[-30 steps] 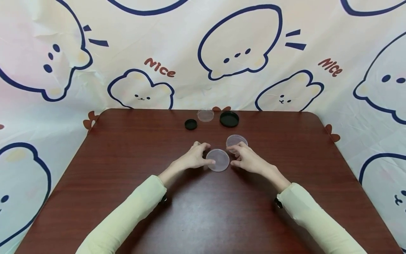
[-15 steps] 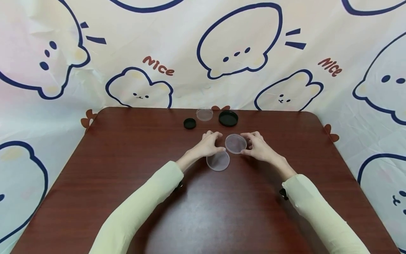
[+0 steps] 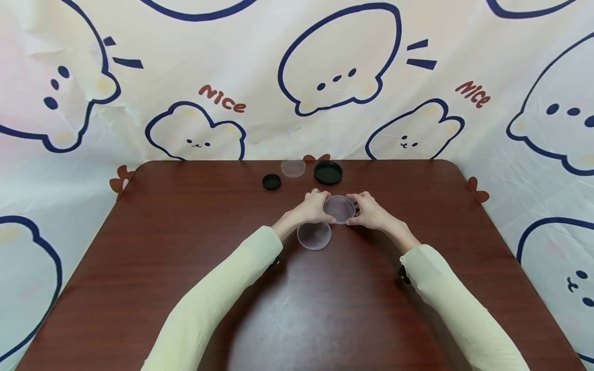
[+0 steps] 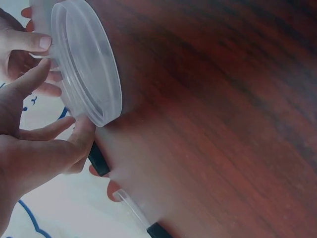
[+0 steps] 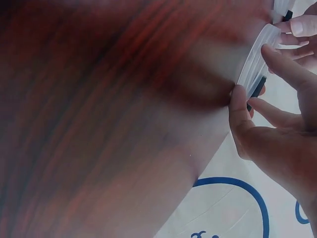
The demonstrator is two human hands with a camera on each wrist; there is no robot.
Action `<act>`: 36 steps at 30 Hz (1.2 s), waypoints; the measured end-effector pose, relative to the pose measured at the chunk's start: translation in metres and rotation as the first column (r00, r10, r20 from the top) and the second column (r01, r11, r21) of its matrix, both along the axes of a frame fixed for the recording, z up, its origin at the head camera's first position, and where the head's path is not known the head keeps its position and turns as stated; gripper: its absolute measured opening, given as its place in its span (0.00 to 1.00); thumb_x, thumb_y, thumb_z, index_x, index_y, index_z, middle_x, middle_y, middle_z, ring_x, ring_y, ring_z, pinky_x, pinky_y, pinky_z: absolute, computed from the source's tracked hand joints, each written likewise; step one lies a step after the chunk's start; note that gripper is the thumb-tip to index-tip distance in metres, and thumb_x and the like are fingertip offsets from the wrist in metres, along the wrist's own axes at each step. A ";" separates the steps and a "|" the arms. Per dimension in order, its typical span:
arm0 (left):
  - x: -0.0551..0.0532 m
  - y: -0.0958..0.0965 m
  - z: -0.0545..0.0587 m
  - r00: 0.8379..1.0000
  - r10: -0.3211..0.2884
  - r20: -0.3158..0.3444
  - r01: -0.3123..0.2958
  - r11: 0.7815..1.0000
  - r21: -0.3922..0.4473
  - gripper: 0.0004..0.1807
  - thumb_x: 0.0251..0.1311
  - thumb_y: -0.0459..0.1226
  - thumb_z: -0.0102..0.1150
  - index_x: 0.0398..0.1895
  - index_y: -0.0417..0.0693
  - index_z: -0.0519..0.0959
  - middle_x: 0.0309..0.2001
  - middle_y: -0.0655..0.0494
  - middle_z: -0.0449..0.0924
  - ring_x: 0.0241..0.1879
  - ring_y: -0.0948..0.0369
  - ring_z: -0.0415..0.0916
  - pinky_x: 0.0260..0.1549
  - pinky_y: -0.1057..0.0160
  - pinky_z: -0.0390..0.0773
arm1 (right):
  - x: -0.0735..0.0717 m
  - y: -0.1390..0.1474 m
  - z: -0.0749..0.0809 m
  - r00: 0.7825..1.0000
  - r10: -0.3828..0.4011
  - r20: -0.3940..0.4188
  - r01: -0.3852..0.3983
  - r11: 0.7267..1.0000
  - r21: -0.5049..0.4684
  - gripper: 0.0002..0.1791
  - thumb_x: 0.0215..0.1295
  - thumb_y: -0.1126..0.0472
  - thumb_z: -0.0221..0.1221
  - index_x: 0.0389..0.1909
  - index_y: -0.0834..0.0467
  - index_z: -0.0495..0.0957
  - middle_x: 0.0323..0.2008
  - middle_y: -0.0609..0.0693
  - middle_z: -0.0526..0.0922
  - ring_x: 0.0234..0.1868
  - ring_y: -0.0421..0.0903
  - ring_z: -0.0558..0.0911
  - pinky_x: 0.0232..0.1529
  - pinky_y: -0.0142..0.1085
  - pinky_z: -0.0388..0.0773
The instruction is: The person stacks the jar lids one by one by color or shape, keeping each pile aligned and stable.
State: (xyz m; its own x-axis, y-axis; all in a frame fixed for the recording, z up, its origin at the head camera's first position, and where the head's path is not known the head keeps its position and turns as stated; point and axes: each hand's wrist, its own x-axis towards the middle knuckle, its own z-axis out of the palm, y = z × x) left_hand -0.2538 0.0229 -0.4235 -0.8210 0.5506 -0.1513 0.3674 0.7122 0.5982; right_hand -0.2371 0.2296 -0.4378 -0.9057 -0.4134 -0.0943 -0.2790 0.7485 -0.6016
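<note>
The farther clear plastic round dish (image 3: 340, 209) is on the brown table, held between two hands. My left hand (image 3: 313, 208) grips its left rim, thumb toward me and fingers on the far side. Opposite it, my right hand (image 3: 371, 213) pinches the right rim; in the right wrist view, thumb and forefinger meet the edge of this dish (image 5: 259, 55). A second clear round dish (image 3: 314, 238) lies nearer, just below my left thumb, and looms large in the left wrist view, where the dish (image 4: 101, 74) partly hides the held one.
Along the back edge of the table (image 3: 209, 206) are a small black round lid (image 3: 271, 181), another clear round dish (image 3: 293, 168) and a larger black round lid (image 3: 328, 173). A cartoon-printed cloth (image 3: 260, 62) hangs behind and on both sides.
My left hand has left the nearer dish and moved right and away to the farther one's left rim. My right hand has shifted from between the dishes to the farther one's right rim.
</note>
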 end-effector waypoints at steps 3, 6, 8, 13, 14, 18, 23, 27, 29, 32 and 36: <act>-0.001 0.001 -0.001 1.000 0.005 0.013 -0.005 1.000 -0.012 0.39 0.55 0.41 0.70 0.68 0.36 0.64 0.60 0.40 0.66 0.55 0.47 0.61 0.53 0.54 0.65 | -0.002 -0.001 -0.001 1.000 0.010 0.013 -0.010 1.000 -0.019 0.39 0.55 0.67 0.68 0.65 0.74 0.62 0.53 0.70 0.64 0.53 0.61 0.71 0.47 0.46 0.76; -0.001 0.002 -0.001 1.000 0.014 0.026 -0.014 1.000 -0.009 0.39 0.55 0.39 0.70 0.68 0.36 0.64 0.61 0.40 0.64 0.57 0.46 0.60 0.55 0.53 0.65 | -0.004 -0.001 -0.002 1.000 0.007 0.023 -0.005 0.998 -0.055 0.37 0.56 0.69 0.68 0.64 0.76 0.62 0.52 0.70 0.65 0.51 0.60 0.74 0.46 0.44 0.78; -0.003 0.003 -0.002 0.999 0.017 0.027 -0.017 1.000 -0.006 0.39 0.54 0.37 0.70 0.68 0.37 0.64 0.62 0.40 0.64 0.58 0.46 0.59 0.55 0.53 0.65 | -0.004 -0.002 -0.003 1.000 -0.002 0.023 0.003 0.997 -0.072 0.37 0.55 0.70 0.67 0.64 0.76 0.63 0.51 0.70 0.65 0.50 0.60 0.76 0.46 0.42 0.78; -0.006 0.003 -0.003 1.000 0.022 0.022 -0.022 1.000 -0.007 0.39 0.53 0.36 0.71 0.68 0.37 0.65 0.61 0.40 0.63 0.58 0.46 0.59 0.55 0.53 0.66 | -0.005 -0.006 -0.002 1.000 -0.006 0.021 0.007 0.998 -0.066 0.38 0.55 0.70 0.68 0.64 0.76 0.63 0.51 0.70 0.65 0.50 0.59 0.76 0.45 0.42 0.79; -0.006 0.003 -0.004 1.000 0.020 0.021 -0.020 1.000 -0.011 0.39 0.54 0.36 0.71 0.68 0.37 0.65 0.61 0.41 0.63 0.58 0.46 0.59 0.55 0.53 0.67 | -0.005 -0.007 -0.002 1.000 -0.004 0.022 0.006 0.998 -0.065 0.38 0.54 0.70 0.68 0.64 0.76 0.63 0.51 0.70 0.65 0.49 0.59 0.76 0.45 0.42 0.79; -0.009 0.000 -0.008 1.000 -0.001 0.005 0.001 1.000 -0.018 0.39 0.54 0.36 0.71 0.69 0.38 0.65 0.61 0.41 0.62 0.58 0.47 0.60 0.55 0.54 0.67 | -0.004 -0.009 -0.005 0.999 -0.019 0.026 0.021 0.997 -0.072 0.38 0.54 0.70 0.69 0.64 0.75 0.63 0.50 0.69 0.65 0.48 0.58 0.78 0.44 0.40 0.79; -0.013 -0.005 -0.009 0.999 -0.026 -0.019 0.026 1.000 0.016 0.39 0.54 0.35 0.71 0.69 0.38 0.65 0.62 0.42 0.63 0.59 0.49 0.61 0.57 0.55 0.66 | -0.004 -0.009 -0.009 0.999 -0.042 0.019 0.044 0.993 -0.113 0.38 0.56 0.70 0.68 0.65 0.75 0.63 0.50 0.68 0.65 0.47 0.57 0.80 0.42 0.39 0.80; -0.017 -0.011 -0.009 0.997 -0.058 -0.049 0.059 0.998 0.031 0.39 0.54 0.35 0.71 0.68 0.36 0.65 0.57 0.41 0.70 0.59 0.51 0.61 0.56 0.57 0.66 | -0.004 -0.010 -0.010 0.999 -0.037 0.004 0.037 0.989 -0.140 0.37 0.56 0.70 0.68 0.66 0.74 0.63 0.51 0.67 0.64 0.47 0.57 0.80 0.42 0.38 0.80; -0.017 -0.014 -0.008 0.996 -0.070 -0.051 0.072 0.997 0.038 0.39 0.54 0.36 0.71 0.68 0.36 0.65 0.48 0.42 0.76 0.58 0.53 0.61 0.53 0.58 0.67 | -0.004 -0.010 -0.009 0.999 -0.040 0.008 0.040 0.986 -0.161 0.37 0.56 0.70 0.67 0.66 0.74 0.63 0.51 0.67 0.63 0.47 0.57 0.80 0.43 0.38 0.80; -0.017 -0.020 -0.005 0.996 -0.073 -0.043 0.075 0.995 0.058 0.39 0.55 0.36 0.71 0.68 0.36 0.65 0.39 0.43 0.77 0.56 0.54 0.61 0.47 0.59 0.68 | -0.002 -0.013 -0.006 0.999 -0.042 0.022 0.046 0.980 -0.193 0.37 0.57 0.70 0.67 0.66 0.73 0.63 0.51 0.66 0.63 0.47 0.57 0.80 0.43 0.39 0.80; -0.011 -0.030 0.000 0.998 -0.062 -0.029 0.065 0.993 0.101 0.39 0.54 0.36 0.71 0.68 0.36 0.65 0.44 0.42 0.72 0.49 0.55 0.65 0.42 0.60 0.70 | 0.003 -0.019 -0.001 0.998 -0.052 0.027 0.057 0.976 -0.212 0.36 0.57 0.70 0.67 0.66 0.72 0.63 0.51 0.65 0.63 0.48 0.56 0.80 0.43 0.38 0.80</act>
